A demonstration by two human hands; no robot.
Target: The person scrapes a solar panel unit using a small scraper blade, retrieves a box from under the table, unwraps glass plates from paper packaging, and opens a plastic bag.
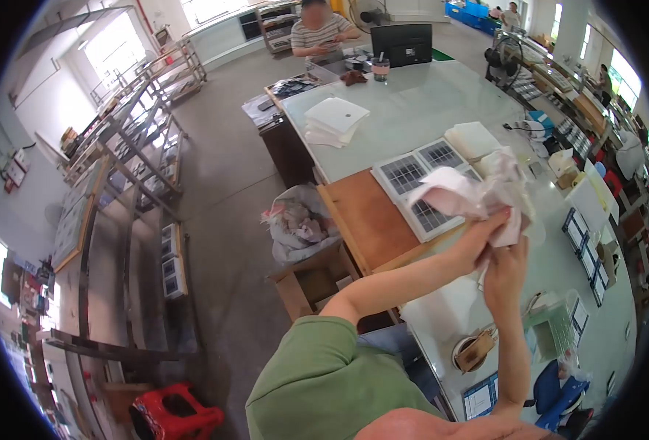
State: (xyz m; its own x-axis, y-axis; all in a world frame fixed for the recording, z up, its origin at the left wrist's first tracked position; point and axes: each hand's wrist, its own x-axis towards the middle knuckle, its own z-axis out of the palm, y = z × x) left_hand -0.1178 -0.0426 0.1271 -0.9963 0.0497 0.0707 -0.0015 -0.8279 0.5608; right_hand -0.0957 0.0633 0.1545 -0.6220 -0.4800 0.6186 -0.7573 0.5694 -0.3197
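Note:
A crumpled, pinkish-white cloth (497, 187) is raised over the table, partly smeared by motion. Both my hands grip its lower end: my left hand (484, 238) has its fingers closed on it, and my right hand (506, 268) is closed round it just below. The two hands are close together. Under the cloth's left part lies a white-framed panel set (401, 172) with several dark gridded cells, partly hidden by the cloth. It rests partly on a brown wooden board (372, 216) at the table's left edge.
White sheets (335, 117) are stacked on the glossy table (427, 88). A monitor (401, 45) and a cup (380, 70) stand farther back, where a person (324, 33) sits. A filled sack (299, 224), cardboard box (313, 282) and red stool (174, 414) are on the floor.

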